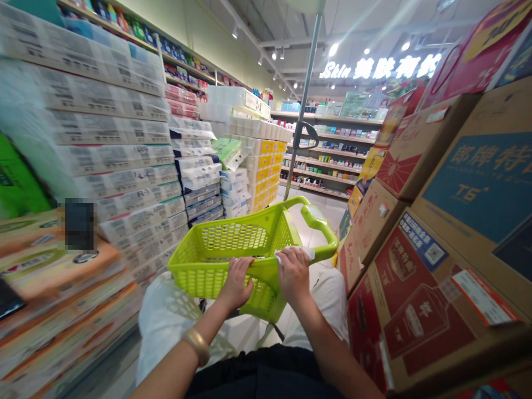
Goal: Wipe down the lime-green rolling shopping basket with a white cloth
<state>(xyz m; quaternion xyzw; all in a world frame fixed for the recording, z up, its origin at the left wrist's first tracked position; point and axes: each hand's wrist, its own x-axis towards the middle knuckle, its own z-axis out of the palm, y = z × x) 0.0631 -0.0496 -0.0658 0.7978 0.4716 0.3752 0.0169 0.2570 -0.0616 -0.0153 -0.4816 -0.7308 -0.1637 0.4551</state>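
Observation:
A lime-green plastic shopping cart with perforated walls stands across my knees, its handle to the right. My left hand grips the near rim of the basket, fingers curled over the edge. Further right along that rim, my right hand presses a white wipe against the green plastic. Most of the wipe is hidden beneath the fingers. Inside, the part of the basket that shows holds no goods.
Cardboard boxes are stacked close on the right. Wrapped paper packs pile up on the left, with orange packs nearer. A metal pole rises behind the cart. Stocked shelves line the back.

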